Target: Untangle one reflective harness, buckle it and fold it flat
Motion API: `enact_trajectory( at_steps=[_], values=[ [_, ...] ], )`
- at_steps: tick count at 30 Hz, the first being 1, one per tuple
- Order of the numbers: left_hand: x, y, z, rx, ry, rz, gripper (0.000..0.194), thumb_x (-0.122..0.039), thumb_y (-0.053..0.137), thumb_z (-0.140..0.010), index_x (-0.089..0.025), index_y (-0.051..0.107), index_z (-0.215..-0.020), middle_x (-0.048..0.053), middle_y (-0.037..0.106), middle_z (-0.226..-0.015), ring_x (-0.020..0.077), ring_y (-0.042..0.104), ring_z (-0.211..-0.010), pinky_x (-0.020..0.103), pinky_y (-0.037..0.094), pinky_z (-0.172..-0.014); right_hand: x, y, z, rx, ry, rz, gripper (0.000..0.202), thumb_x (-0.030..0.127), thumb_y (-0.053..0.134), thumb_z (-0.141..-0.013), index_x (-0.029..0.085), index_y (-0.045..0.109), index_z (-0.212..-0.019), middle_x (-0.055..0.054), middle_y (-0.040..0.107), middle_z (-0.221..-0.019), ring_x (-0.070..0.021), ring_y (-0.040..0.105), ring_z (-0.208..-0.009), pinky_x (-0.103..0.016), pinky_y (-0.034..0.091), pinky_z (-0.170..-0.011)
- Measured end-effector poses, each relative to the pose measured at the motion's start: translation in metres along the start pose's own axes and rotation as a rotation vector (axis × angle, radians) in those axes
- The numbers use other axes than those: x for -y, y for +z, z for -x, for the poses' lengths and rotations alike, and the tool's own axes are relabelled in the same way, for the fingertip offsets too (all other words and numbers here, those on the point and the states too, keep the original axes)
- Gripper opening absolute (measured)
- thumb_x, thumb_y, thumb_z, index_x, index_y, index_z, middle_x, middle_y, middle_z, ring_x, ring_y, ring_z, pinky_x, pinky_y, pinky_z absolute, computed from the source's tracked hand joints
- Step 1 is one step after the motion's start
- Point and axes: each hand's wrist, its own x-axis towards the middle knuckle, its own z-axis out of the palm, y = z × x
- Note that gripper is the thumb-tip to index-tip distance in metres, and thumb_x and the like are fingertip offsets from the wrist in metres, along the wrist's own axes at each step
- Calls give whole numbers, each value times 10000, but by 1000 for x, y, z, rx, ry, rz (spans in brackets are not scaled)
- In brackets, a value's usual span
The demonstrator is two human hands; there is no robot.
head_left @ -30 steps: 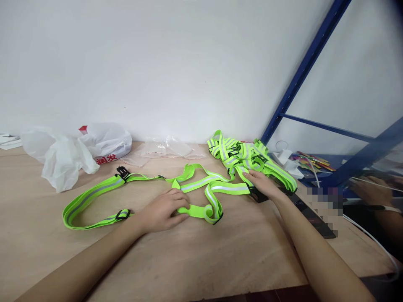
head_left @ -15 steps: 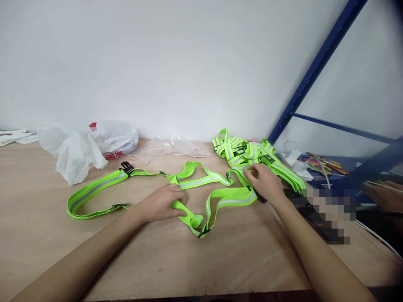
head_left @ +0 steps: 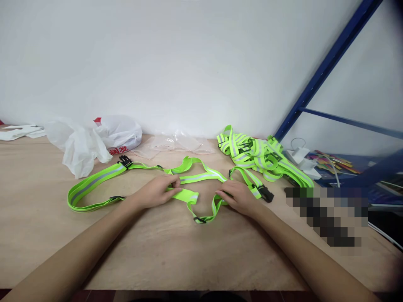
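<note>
A neon-green reflective harness [head_left: 98,183] with a silver stripe lies spread over the wooden table. Its black side-release buckle parts show at the upper left [head_left: 125,162] and at the right end [head_left: 266,193]. My left hand [head_left: 160,191] pinches a strap near the middle, and a short flat end pokes out to the right of the fingers. My right hand [head_left: 237,196] is closed over the strap on the right side, its fingertips partly hiding the webbing. A black slider [head_left: 199,219] sits on the loop between the hands, close to the front.
A heap of similar green straps [head_left: 252,153] lies at the back right. White plastic bags [head_left: 116,136] and clear bags [head_left: 178,142] rest along the wall. A blue metal rack [head_left: 327,71], a white power adapter [head_left: 300,157] and a pixelated dark object [head_left: 321,218] are at right.
My right hand has moved left and toward me, from the buckle end onto the middle strap. The front loop has shifted and narrowed. My left hand keeps its hold, and the view has turned slightly.
</note>
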Motion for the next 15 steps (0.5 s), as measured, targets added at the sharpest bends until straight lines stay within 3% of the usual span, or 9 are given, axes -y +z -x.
enact_trajectory(
  at_steps=[4,8,11,15],
  values=[
    [2,-12,1,-25,-44,-17,238,-387,471,-967,-199,493,-823,2,595,-788,164,524,-715,268,383,-675,-8,5,4,1,108,120,504,495,384,-1025,217,732,-791,-68,682,-697,-193,580,-650,-301,334,-603],
    [4,-18,3,73,-70,-8,242,-392,469,-959,-199,495,-816,-2,583,-770,160,519,-700,258,375,-653,-11,5,5,-3,167,126,481,539,420,-1003,243,755,-823,-53,675,-672,-189,562,-615,-297,300,-571],
    [7,-21,5,163,-108,17,192,-374,475,-951,-203,550,-907,-1,605,-800,166,540,-718,252,383,-652,-12,-1,5,26,213,106,473,549,443,-989,244,729,-768,-34,621,-601,-180,519,-560,-296,276,-552],
    [14,-26,8,181,-186,-28,247,-365,470,-936,-212,615,-1065,19,662,-897,184,583,-782,255,403,-689,-15,-13,5,100,296,-66,410,539,497,-958,234,701,-776,-9,602,-609,-182,534,-595,-284,294,-571]
  ],
)
